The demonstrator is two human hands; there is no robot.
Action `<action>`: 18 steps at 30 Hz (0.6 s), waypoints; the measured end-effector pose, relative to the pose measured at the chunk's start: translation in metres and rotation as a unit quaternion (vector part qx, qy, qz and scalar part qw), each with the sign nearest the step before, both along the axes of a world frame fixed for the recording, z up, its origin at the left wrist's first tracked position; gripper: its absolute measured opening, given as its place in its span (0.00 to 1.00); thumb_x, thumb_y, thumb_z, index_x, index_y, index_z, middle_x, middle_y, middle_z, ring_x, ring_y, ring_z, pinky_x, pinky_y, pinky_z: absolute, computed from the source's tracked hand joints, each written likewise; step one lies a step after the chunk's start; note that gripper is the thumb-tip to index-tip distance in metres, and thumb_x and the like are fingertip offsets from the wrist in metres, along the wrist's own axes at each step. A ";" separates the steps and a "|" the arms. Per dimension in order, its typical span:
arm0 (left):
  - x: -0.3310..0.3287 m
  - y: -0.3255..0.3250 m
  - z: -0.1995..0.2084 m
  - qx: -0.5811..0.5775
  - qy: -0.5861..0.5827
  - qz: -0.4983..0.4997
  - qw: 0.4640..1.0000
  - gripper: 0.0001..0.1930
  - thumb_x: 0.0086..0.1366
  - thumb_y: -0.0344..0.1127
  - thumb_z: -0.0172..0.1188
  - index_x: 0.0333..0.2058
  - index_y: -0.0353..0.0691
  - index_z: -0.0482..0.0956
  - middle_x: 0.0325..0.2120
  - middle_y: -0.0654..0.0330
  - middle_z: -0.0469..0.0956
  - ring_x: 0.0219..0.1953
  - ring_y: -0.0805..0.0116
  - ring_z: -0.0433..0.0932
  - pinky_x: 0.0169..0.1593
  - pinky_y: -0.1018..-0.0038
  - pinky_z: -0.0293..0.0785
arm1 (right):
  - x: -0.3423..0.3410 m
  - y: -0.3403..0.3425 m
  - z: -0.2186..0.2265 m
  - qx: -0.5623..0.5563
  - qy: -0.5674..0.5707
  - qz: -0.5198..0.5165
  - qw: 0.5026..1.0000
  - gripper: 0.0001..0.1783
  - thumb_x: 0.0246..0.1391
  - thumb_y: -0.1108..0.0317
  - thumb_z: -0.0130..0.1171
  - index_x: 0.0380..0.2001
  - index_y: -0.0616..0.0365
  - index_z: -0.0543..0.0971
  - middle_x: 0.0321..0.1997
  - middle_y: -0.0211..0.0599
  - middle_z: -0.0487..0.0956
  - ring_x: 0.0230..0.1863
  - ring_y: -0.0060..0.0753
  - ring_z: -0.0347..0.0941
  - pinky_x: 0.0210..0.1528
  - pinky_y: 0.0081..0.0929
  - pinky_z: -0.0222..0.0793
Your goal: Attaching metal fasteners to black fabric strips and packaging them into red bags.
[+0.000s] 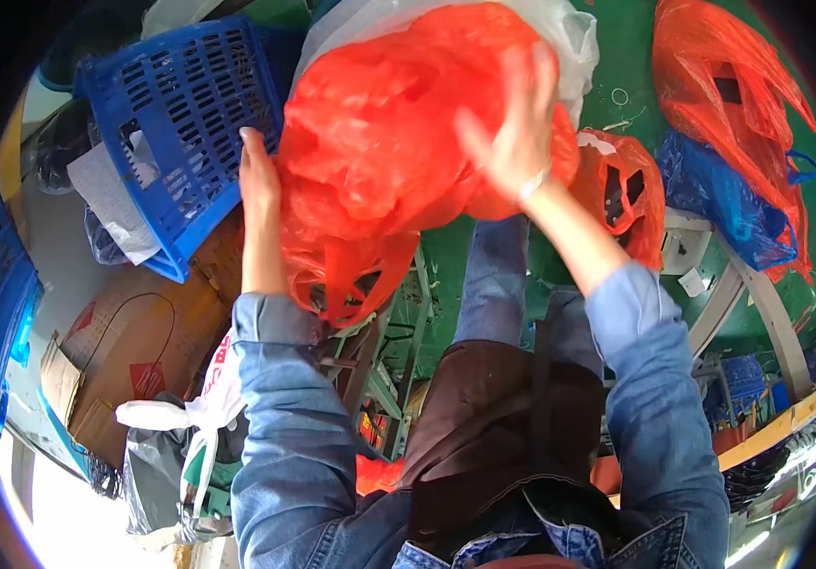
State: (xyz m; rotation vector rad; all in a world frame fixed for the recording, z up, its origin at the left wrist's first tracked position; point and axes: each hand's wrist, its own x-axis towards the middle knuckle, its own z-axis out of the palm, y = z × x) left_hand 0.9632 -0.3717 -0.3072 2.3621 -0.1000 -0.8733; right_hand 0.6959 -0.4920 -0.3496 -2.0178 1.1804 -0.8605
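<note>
A big, bulging red plastic bag fills the upper middle, with a translucent white bag showing behind it. My left hand lies along the red bag's left side, fingers stretched upward and close to a blue slatted crate. Over the bag's right part is my right hand, its fingers spread and smeared by motion; whether it touches the plastic I cannot tell. The contents of the red bag are hidden. Beneath it, loose red plastic with handle loops hangs down.
A smaller red bag sits right of the big one. Farther right, another red bag overlaps a blue bag, above a grey frame leg. Cardboard and a knotted white bag are at the left.
</note>
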 end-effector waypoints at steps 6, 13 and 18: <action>0.002 -0.022 0.127 0.250 0.093 -0.569 0.778 0.15 0.53 0.39 0.59 0.28 0.29 0.76 0.19 0.57 0.76 0.26 0.74 0.73 0.32 0.78 0.68 | 0.018 0.038 -0.042 0.136 0.303 0.296 0.896 0.33 0.41 0.57 0.57 0.54 0.48 0.66 0.59 0.42 0.58 0.63 0.55 0.46 0.61 0.61 0.39; -0.057 -0.031 0.278 -0.219 -0.289 0.001 0.932 0.16 0.62 0.39 0.48 0.42 0.32 0.72 0.37 0.53 0.75 0.39 0.63 0.75 0.40 0.70 0.74 | 0.047 0.045 -0.044 0.183 0.290 0.336 0.877 0.31 0.41 0.50 0.55 0.50 0.52 0.71 0.58 0.41 0.63 0.62 0.53 0.49 0.61 0.58 0.42; -0.090 -0.007 0.331 -0.342 -0.417 -0.090 0.837 0.24 0.64 0.43 0.45 0.49 0.26 0.64 0.42 0.45 0.72 0.43 0.55 0.73 0.47 0.60 0.72 | 0.020 0.034 -0.023 0.209 0.300 0.362 0.857 0.25 0.41 0.54 0.54 0.44 0.54 0.74 0.48 0.42 0.72 0.57 0.47 0.59 0.57 0.55 0.49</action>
